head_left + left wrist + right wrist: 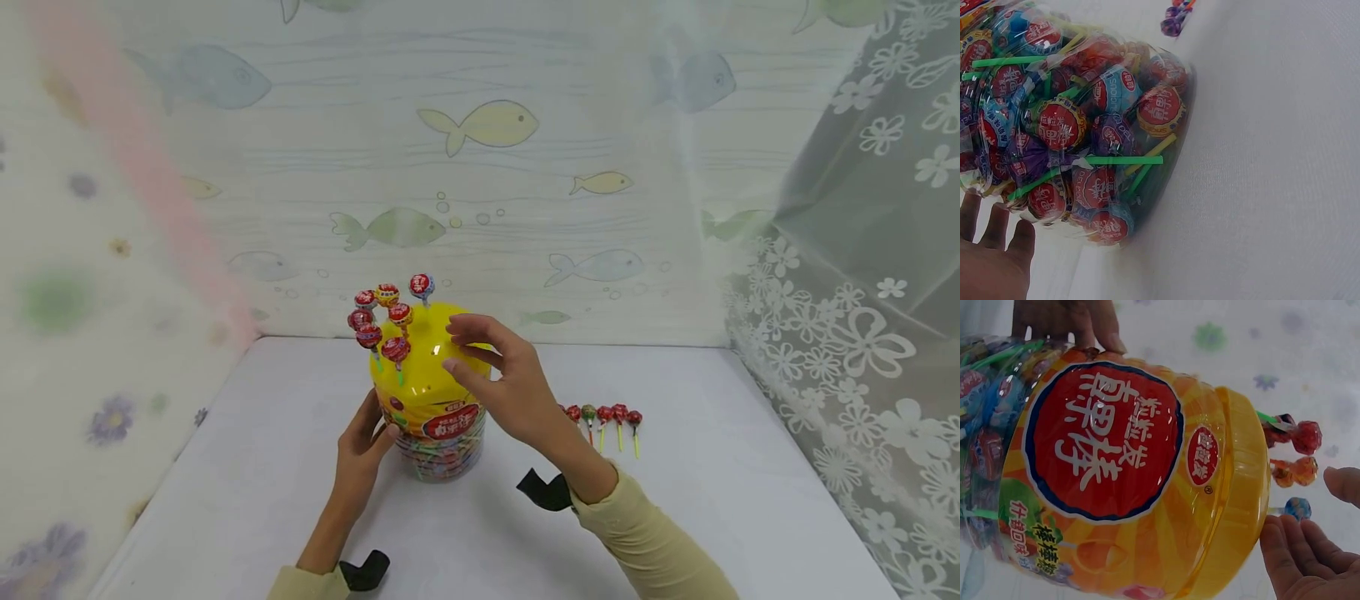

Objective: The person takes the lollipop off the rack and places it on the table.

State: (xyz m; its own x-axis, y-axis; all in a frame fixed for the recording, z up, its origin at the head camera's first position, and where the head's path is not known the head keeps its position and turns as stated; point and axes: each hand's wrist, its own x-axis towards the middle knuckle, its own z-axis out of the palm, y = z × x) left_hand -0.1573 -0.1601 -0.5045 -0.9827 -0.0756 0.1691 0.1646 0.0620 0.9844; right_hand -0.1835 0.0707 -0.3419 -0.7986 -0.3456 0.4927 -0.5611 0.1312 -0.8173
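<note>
A clear plastic jar [442, 458] packed with wrapped lollipops stands on the table under a yellow lid [431, 387]. Several lollipops stand upright by their sticks in the lid's left and back part, among them a red one [395, 350] and a blue-wrapped one [422, 286]. My left hand [358, 450] holds the jar's left side, thumb toward the front; its fingers also show against the clear wall in the left wrist view. Over the lid's right side is my right hand [510, 379], fingers relaxed and thumb apart, holding nothing. In the right wrist view its fingertips are right at the lid's edge.
To the right of the jar, a row of loose lollipops [604, 414] lies on the white table [712, 500], partly hidden by my right arm. A fish-patterned curtain [480, 192] hangs behind, and a flowered lace sheet [847, 358] at the right.
</note>
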